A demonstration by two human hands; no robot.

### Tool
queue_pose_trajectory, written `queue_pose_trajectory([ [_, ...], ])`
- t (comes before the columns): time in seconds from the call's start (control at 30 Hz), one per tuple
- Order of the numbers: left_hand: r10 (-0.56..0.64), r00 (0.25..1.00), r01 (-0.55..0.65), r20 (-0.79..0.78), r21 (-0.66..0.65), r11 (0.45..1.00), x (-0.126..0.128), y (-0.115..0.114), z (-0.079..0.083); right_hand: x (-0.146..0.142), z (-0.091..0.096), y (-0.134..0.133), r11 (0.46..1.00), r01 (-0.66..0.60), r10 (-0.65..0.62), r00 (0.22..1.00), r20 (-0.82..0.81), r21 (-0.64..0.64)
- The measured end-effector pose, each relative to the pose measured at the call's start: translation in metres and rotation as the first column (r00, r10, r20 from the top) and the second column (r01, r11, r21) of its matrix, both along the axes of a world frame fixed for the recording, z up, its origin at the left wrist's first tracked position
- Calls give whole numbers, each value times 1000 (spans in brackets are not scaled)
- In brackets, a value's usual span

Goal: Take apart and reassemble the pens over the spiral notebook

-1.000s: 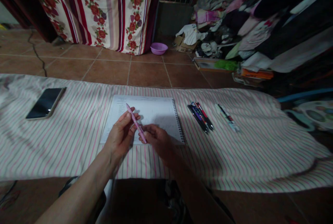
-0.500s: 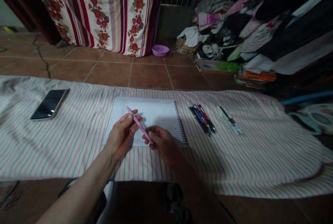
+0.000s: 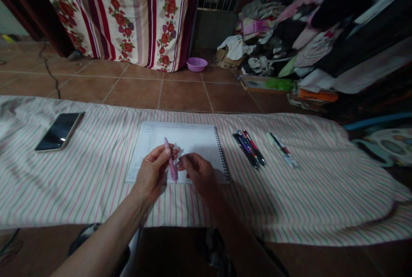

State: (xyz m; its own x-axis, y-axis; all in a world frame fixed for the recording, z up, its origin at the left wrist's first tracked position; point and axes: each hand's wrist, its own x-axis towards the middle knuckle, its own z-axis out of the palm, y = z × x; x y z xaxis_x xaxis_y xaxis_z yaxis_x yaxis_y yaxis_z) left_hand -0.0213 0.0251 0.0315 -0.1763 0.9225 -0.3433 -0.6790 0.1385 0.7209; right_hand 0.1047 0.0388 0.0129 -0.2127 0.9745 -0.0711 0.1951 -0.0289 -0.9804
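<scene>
A pink pen (image 3: 171,166) is held in my left hand (image 3: 153,169), pinched between thumb and fingers. It stands nearly upright, its narrow end pointing up. Just to the right of the pen is my right hand (image 3: 200,174), its fingers loosely curled and a little apart, with nothing visible in them. It appears clear of the pen. Beneath both hands lies an open spiral notebook (image 3: 193,135), with faint writing along its left side. My hands cover the lower part of the page.
Several pens (image 3: 249,149) lie together right of the notebook, and a light-coloured pen (image 3: 282,150) lies farther right. A phone (image 3: 59,132) rests at the left on the striped cloth (image 3: 96,161). Beyond are a purple basin (image 3: 197,64), a floral curtain (image 3: 138,19) and piled clothes (image 3: 267,24).
My right hand has let go of the pen's lower end. The pen has turned from a slant to nearly upright in my left hand. The view has shifted slightly.
</scene>
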Motion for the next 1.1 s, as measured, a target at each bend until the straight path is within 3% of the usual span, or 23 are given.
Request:
queue_pose_trajectory([
  [0.13,-33,998,34,-44,31,999,8,-3,-1,-2,7,2,990,131,-128,990,-55,45],
  [0.27,-106,964,109,-243,2,994,14,-8,1,-2,13,5,971,239,-238,970,-54,13],
  [0.57,-24,836,87,-549,90,992,18,-11,-15,-3,8,8,972,222,-231,959,-162,-72],
  [0.77,94,683,98,-724,218,971,16,-14,-13,-1,8,8,975,210,-219,961,-168,-73],
  [1.1,-173,768,265,-616,60,962,16,-16,-20,6,10,11,964,216,-244,949,-197,-154],
])
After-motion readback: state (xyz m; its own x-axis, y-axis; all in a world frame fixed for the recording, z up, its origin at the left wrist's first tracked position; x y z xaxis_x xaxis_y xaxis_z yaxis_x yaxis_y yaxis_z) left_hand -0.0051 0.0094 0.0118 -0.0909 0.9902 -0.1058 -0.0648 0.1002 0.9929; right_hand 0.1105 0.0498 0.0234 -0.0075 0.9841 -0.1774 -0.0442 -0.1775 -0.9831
